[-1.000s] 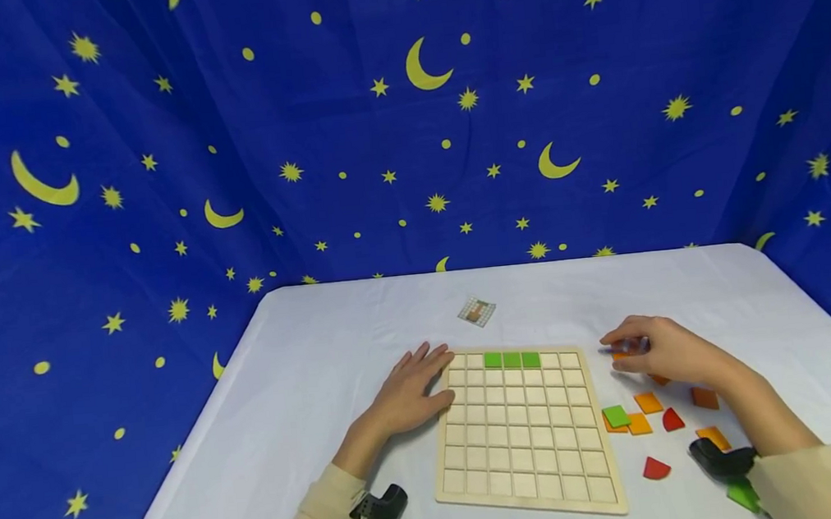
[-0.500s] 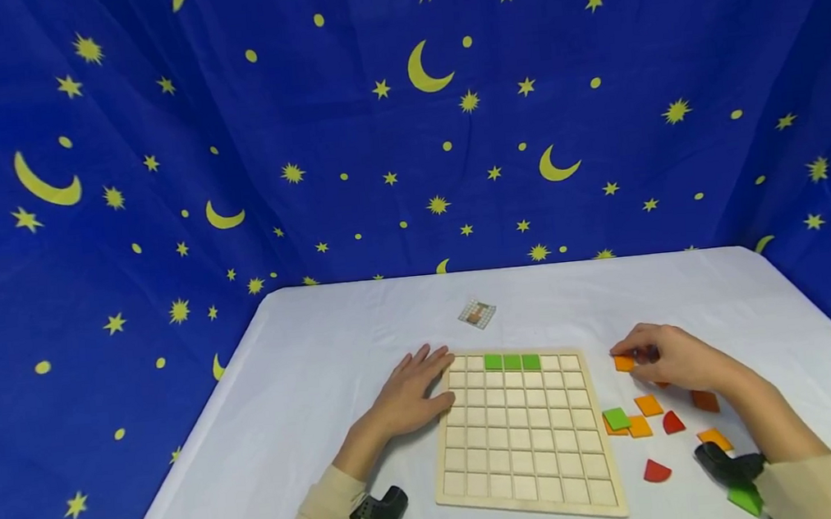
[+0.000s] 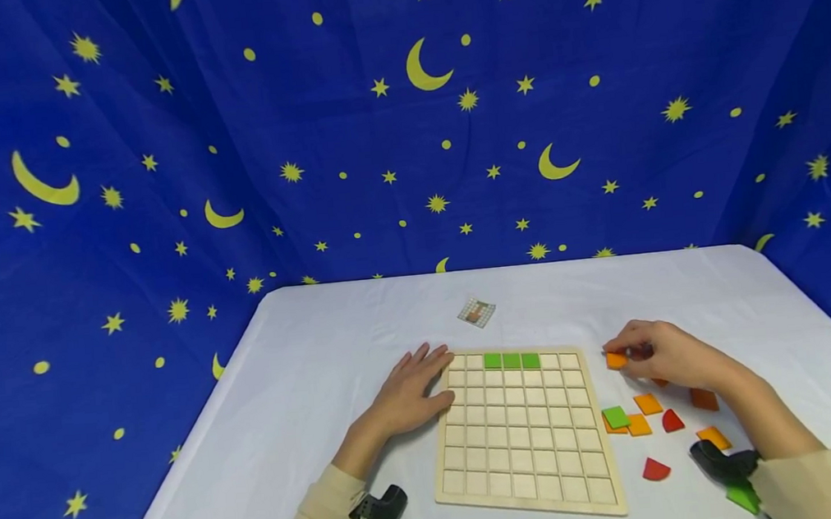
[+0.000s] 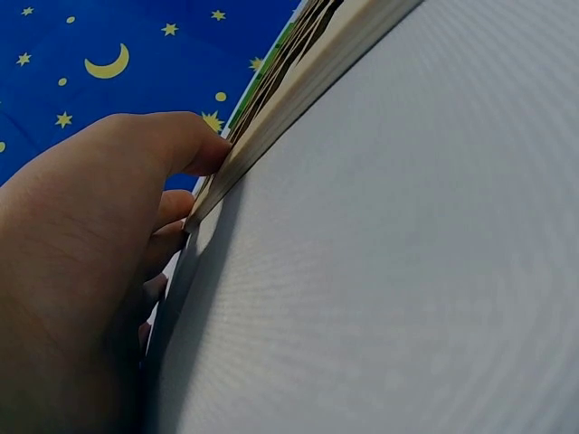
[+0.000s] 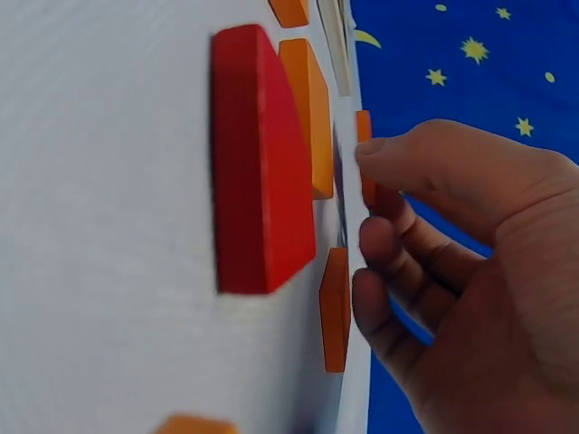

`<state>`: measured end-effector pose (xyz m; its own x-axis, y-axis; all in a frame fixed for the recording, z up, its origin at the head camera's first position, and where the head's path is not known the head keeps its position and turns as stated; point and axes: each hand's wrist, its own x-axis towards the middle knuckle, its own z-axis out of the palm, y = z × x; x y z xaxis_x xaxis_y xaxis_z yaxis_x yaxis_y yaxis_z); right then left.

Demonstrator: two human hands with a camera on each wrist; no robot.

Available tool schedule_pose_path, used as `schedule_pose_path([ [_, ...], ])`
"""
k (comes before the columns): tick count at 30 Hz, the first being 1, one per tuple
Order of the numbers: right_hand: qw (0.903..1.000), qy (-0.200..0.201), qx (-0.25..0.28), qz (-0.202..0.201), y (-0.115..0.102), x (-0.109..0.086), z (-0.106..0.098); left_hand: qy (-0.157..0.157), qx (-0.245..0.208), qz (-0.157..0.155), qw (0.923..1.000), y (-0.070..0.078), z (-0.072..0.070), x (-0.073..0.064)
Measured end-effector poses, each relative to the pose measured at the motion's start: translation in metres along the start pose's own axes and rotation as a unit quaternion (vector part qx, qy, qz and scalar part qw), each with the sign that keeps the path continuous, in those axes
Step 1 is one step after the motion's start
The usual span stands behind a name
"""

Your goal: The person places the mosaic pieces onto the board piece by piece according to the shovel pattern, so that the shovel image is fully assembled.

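Observation:
My right hand (image 3: 664, 353) pinches an orange square tile (image 3: 616, 361) between thumb and fingers, beyond the board's right edge. In the right wrist view that orange tile (image 5: 365, 155) stands edge-on at the thumb tip. With fingers spread, my left hand (image 3: 408, 392) rests at the left edge of a light wooden grid board (image 3: 518, 415). The left wrist view has the thumb and fingers touching the board's rim (image 4: 262, 127). Three green square tiles (image 3: 512, 360) lie side by side in the board's far row.
Right of the board lie loose tiles: a green square (image 3: 615, 417) overlapping an orange one, several more orange squares (image 3: 648, 403), and red quarter-circles (image 3: 655, 468). A small printed pattern card (image 3: 477, 312) lies beyond the board. A starry blue cloth (image 3: 345, 134) hangs behind the table.
My right hand first covers most of the orange tile, then shows it pinched at the fingertips and shifts slightly left with it. The left hand and board stay in place.

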<state>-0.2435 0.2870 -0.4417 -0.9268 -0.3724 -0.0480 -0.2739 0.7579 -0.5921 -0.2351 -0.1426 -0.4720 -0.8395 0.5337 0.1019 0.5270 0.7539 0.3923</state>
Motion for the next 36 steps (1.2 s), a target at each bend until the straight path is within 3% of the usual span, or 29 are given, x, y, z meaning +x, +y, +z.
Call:
schedule_pose_path([
  [12, 1.0, -0.002, -0.001, -0.002, -0.011, 0.006, -0.002, 0.002, 0.001, 0.005, 1.0, 0.0, 0.0, 0.001],
  [26, 0.9976, -0.01, -0.005, -0.068, -0.022, 0.023, 0.003, 0.001, 0.0, 0.004, 1.0, -0.002, 0.0, 0.001],
  [36, 0.9981, -0.023, 0.008, -0.058, -0.025, 0.027, 0.011, 0.0, 0.001, 0.002, 1.0, -0.002, 0.0, 0.001],
])
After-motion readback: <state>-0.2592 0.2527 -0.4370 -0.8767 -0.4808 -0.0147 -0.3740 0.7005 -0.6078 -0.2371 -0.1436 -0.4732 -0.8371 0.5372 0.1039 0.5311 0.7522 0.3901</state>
